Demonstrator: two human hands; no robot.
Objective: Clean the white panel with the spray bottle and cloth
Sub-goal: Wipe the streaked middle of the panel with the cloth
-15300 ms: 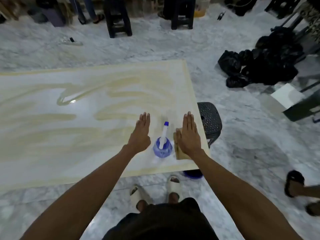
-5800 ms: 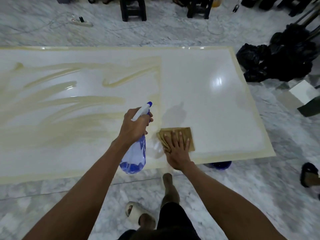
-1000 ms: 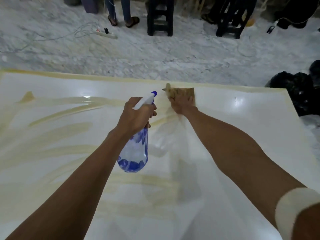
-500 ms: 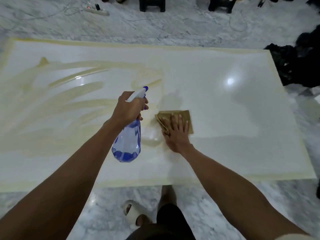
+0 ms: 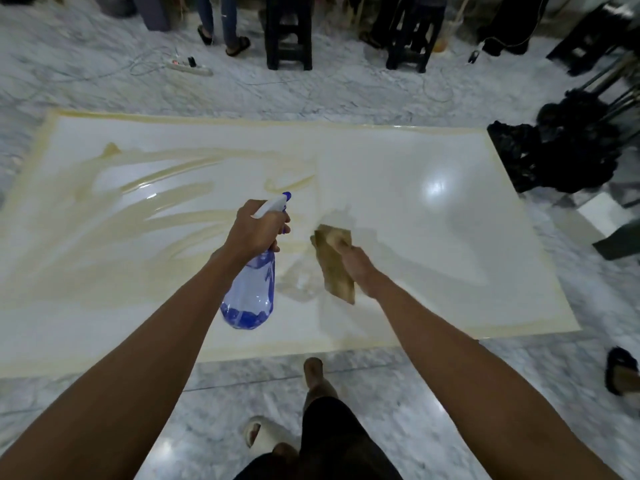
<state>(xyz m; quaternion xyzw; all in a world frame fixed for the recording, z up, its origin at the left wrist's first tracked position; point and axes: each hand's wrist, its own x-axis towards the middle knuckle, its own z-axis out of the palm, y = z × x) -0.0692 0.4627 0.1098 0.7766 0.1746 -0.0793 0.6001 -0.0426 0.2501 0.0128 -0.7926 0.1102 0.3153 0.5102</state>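
**Wiping under way, left half of the panel not yet cleaned**

The white panel (image 5: 433, 244) lies flat across the middle of the frame, glossy and plain at right, streaked with yellowish smears at left. Above its centre the right hand (image 5: 356, 266) grips a tan cloth (image 5: 334, 263), bunched and lifted off the surface so that one end hangs down. Just left of it the left hand (image 5: 254, 230) is curled round the neck of a clear blue spray bottle (image 5: 251, 292), nozzle aimed toward the upper part of the frame, a little blue liquid in its base.

The step in hand looks like a pause between wipes. Next, probably, comes a spray onto the smeared area at left, then the cloth pressed flat there.

No label or writing can be read on the bottle or the panel.
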